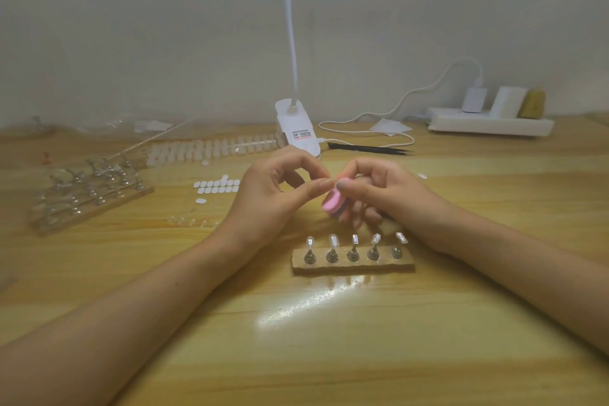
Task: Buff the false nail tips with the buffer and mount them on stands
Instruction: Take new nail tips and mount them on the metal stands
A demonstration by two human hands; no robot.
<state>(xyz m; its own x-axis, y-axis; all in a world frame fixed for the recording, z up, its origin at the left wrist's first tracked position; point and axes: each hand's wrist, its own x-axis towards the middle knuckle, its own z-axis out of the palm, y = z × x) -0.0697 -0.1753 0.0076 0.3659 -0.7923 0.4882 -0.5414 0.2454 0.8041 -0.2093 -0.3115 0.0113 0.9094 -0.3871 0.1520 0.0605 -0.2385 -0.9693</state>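
My right hand (379,191) grips a small pink buffer block (333,203) above the table's middle. My left hand (276,188) pinches a small clear nail tip (329,182) between thumb and forefinger, right against the buffer's top end; the tip is barely visible. In front of my hands stands a wooden base (352,265) with several metal stands, each carrying a clear nail tip (333,241). A few loose clear tips (192,221) lie on the table left of my left wrist.
A second wooden base with several bare metal stands (89,191) sits at the left. White sticky pads (216,186) and a strip of nail tips (211,148) lie behind. A clip lamp (296,128), black tweezers (369,148) and a power strip (487,123) stand at the back.
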